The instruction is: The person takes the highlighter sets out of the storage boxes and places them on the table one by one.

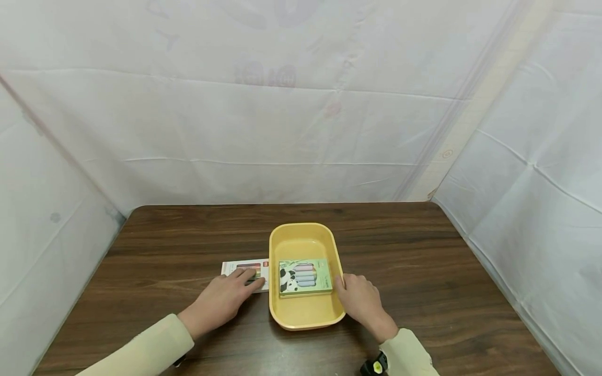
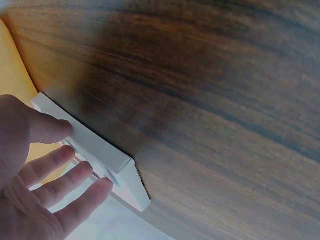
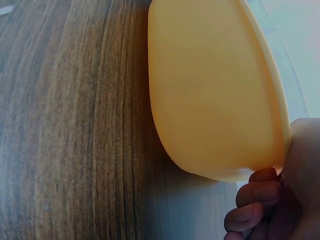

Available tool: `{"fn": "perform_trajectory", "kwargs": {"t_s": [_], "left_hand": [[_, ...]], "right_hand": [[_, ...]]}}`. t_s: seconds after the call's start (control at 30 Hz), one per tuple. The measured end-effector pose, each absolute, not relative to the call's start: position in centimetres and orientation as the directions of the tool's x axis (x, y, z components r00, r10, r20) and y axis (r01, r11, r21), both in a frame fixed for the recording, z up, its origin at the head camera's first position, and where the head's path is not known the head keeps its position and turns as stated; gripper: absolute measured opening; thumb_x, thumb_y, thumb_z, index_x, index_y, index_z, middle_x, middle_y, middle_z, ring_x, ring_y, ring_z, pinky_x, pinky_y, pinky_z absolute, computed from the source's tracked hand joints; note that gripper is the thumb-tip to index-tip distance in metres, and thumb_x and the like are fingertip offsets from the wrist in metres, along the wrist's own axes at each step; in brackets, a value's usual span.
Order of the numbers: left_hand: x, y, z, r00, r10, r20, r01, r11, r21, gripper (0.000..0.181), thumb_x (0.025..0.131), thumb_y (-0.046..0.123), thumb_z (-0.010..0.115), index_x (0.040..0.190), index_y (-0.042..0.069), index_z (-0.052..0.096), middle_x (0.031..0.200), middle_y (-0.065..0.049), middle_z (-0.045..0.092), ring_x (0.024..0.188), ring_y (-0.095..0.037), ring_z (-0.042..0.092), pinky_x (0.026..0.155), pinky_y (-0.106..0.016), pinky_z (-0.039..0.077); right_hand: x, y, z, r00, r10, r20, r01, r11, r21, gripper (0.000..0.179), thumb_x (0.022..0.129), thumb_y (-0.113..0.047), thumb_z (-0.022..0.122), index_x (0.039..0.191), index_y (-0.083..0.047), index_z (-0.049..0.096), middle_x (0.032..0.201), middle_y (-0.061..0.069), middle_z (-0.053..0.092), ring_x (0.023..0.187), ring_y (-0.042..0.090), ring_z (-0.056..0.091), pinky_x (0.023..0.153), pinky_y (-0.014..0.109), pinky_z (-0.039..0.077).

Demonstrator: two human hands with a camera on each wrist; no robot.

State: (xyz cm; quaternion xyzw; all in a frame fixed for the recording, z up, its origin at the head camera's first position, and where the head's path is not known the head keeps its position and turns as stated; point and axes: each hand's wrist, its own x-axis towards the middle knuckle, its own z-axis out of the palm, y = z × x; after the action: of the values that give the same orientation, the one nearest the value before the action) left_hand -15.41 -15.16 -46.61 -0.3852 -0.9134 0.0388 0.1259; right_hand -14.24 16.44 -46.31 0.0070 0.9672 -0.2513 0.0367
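Note:
A yellow plastic tray (image 1: 305,316) stands in the middle of the table. My right hand (image 1: 362,300) grips its right rim, thumb over the edge and fingers curled outside, as the right wrist view also shows. Inside lies a green box (image 1: 320,277) with a panda and a row of pastel markers printed on it. Left of the tray, a flat white box (image 1: 229,267) with a colourful front lies on the table, right up against the tray wall. The fingers of my left hand (image 1: 218,300) rest over its top, fairly straight. In the left wrist view the thumb touches the box's side (image 2: 95,142).
The dark wood-grain table (image 1: 423,250) reaches back to a white cloth wall (image 1: 282,130). More white cloth hangs at the left and right sides. A black band with a yellow-green spot (image 1: 377,367) sits at the right wrist, below the pale sleeve (image 1: 406,352).

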Motion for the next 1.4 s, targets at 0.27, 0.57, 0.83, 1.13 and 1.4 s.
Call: {"fn": "perform_trajectory", "kwargs": {"t_s": [0.27, 0.57, 0.83, 1.13, 1.4], "left_hand": [[-15.6, -15.1, -46.7, -0.656, 0.715, 0.241, 0.694, 0.698, -0.180, 0.047, 0.079, 0.003, 0.072, 0.122, 0.020, 0.063, 0.123, -0.007, 0.061, 0.103, -0.023, 0.064, 0.044, -0.029, 0.044], [-16.2, -15.1, -46.6, -0.639, 0.719, 0.274, 0.694, 0.692, -0.197, 0.043, 0.078, 0.003, 0.073, 0.117, 0.019, 0.064, 0.115, -0.006, 0.062, 0.098, -0.022, 0.065, 0.038, -0.027, 0.039], [-16.9, -15.2, -46.7, -0.666, 0.706, 0.242, 0.680, 0.707, -0.191, 0.043, 0.081, 0.003, 0.072, 0.120, 0.019, 0.064, 0.120, -0.007, 0.061, 0.103, -0.024, 0.065, 0.043, -0.030, 0.046], [-17.8, -15.3, -46.7, -0.666, 0.706, 0.241, 0.677, 0.708, -0.201, 0.043, 0.080, 0.002, 0.071, 0.119, 0.019, 0.063, 0.120, -0.007, 0.061, 0.101, -0.024, 0.065, 0.045, -0.032, 0.049], [-18.6, -15.5, -46.7, -0.669, 0.707, 0.230, 0.680, 0.707, -0.195, 0.044, 0.081, 0.000, 0.071, 0.119, 0.020, 0.063, 0.119, -0.008, 0.061, 0.098, -0.024, 0.065, 0.045, -0.032, 0.048]], "right_hand": [[-14.0, 16.5, -46.3, -0.997, -0.004, -0.074, 0.033, 0.872, -0.489, 0.045, 0.102, -0.029, 0.041, 0.059, -0.015, 0.042, 0.052, -0.001, 0.044, 0.043, 0.013, 0.042, 0.043, 0.027, 0.031], [-13.9, 16.5, -46.2, -0.998, -0.003, -0.069, 0.031, 0.872, -0.489, 0.045, 0.101, -0.028, 0.040, 0.058, -0.015, 0.042, 0.051, -0.001, 0.043, 0.043, 0.013, 0.041, 0.043, 0.027, 0.031], [-13.8, 16.5, -46.2, -0.998, -0.007, -0.060, 0.024, 0.868, -0.496, 0.045, 0.102, -0.028, 0.041, 0.058, -0.015, 0.041, 0.051, -0.002, 0.043, 0.042, 0.013, 0.041, 0.042, 0.027, 0.031], [-13.9, 16.6, -46.3, -0.998, -0.004, -0.058, 0.026, 0.867, -0.498, 0.045, 0.101, -0.028, 0.041, 0.059, -0.015, 0.041, 0.051, -0.002, 0.043, 0.042, 0.013, 0.041, 0.042, 0.027, 0.030], [-13.9, 16.6, -46.4, -0.999, -0.005, -0.054, 0.022, 0.871, -0.491, 0.045, 0.101, -0.028, 0.042, 0.059, -0.016, 0.042, 0.051, -0.002, 0.043, 0.043, 0.012, 0.042, 0.043, 0.027, 0.031]]}}
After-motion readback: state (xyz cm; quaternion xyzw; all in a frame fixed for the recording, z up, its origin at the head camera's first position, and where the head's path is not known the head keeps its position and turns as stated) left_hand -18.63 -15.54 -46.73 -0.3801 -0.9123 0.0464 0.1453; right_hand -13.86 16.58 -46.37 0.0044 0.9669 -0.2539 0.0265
